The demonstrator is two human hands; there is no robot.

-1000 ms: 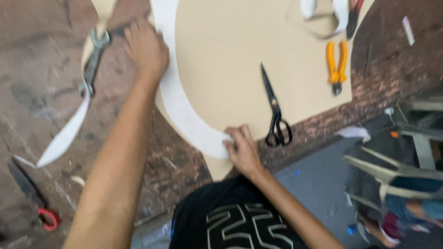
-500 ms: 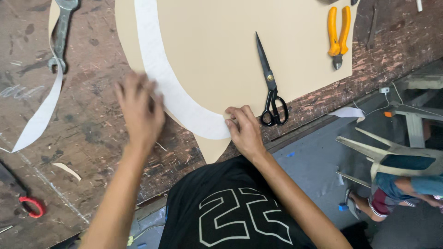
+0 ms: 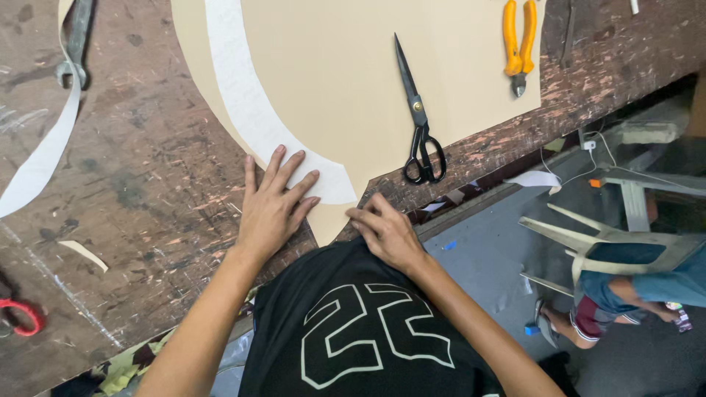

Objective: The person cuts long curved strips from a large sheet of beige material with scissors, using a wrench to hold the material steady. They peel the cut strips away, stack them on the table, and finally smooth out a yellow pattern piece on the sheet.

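A large tan sheet [image 3: 346,73] lies on a worn wooden table [image 3: 140,184], with a curved white strip [image 3: 250,110] along its cut edge. My left hand [image 3: 272,206] lies flat with fingers spread on the lower end of the white strip and the sheet's edge. My right hand [image 3: 386,231] presses its fingertips on the tan sheet's pointed corner at the table's front edge. Neither hand holds anything. Black scissors [image 3: 419,132] lie shut on the sheet, just right of my right hand.
Orange-handled pliers [image 3: 516,44] rest at the sheet's upper right. A loose white paper strip [image 3: 40,158] and a metal tool [image 3: 73,44] lie at the left, red-handled scissors [image 3: 18,316] at the far left edge. Beyond the table's right edge, a seated person's legs [image 3: 625,294] and chairs.
My left hand has come down from the far end of the strip to its near end and now lies flat there. My right hand stays at the sheet's corner.
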